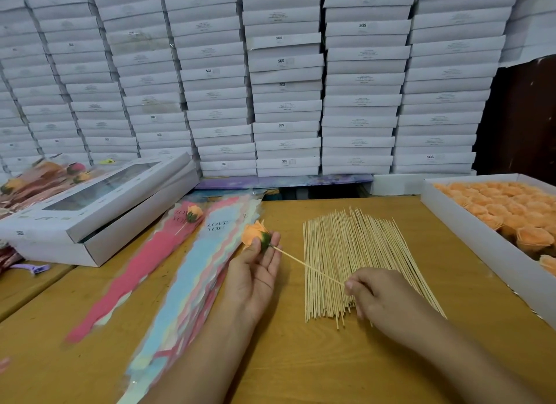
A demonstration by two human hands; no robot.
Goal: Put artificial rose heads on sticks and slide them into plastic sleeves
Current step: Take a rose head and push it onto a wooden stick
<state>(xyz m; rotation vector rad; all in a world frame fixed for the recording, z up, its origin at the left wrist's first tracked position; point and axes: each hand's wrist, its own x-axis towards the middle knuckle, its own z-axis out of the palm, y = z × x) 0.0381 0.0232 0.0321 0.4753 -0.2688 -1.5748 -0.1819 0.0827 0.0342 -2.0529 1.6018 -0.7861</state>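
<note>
Against the wall of stacked white cardboard boxes, the yellow wooden table carries the work. On its right sits a shallow white tray of peach fabric rose heads; in the middle, a fanned bundle of thin pale bamboo sticks; to the left, a long overlapping stack of pastel printed plastic sleeves, with one finished rose already sleeved.

The left hand lies palm-up, thumb and fingertips pinching the green base of a single peach rose head above the sleeves. The right hand pinches the lower end of one bamboo stick whose tip meets that base.

Everything here looks very light. The petals are probably soft and crushable — best held by the firmer green calyx. The stick seems stiff but slender, likely to flex or snap if pushed from far back.
</note>
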